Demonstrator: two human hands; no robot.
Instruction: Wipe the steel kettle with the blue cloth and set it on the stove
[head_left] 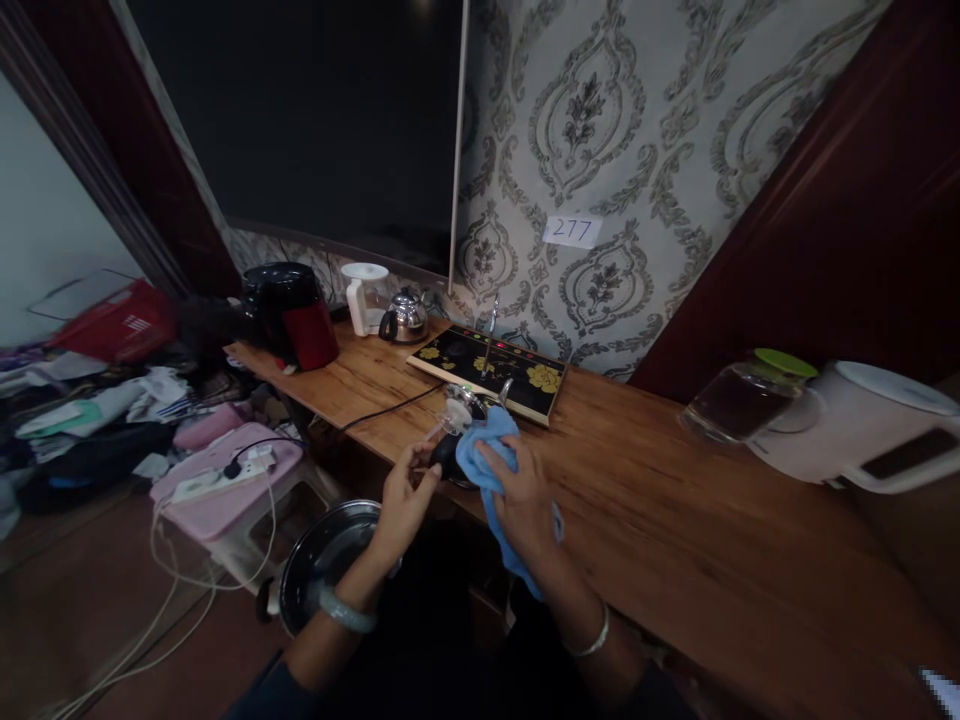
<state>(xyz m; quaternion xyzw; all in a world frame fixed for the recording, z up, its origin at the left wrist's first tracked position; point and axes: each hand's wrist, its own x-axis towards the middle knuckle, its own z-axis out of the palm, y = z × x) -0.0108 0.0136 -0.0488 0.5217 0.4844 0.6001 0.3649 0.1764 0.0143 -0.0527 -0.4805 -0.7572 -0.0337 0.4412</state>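
My right hand (525, 495) grips a blue cloth (487, 450) and presses it against a small dark kettle (448, 455) with a clear lid knob (456, 412), which sits on the wooden counter (675, 510) near its front edge. My left hand (405, 495) holds the kettle's left side with fingers curled around it. Both wrists wear bracelets. Much of the kettle is hidden under the cloth and hands.
A black induction tray with gold flowers (487, 372) lies behind the kettle. Farther left stand a steel teapot (405, 318), white jug (365, 297) and red-black kettle (296, 315). A white kettle (862, 425) and glass jar (739, 395) sit right. A steel pot (322, 560) and cluttered items lie on the floor.
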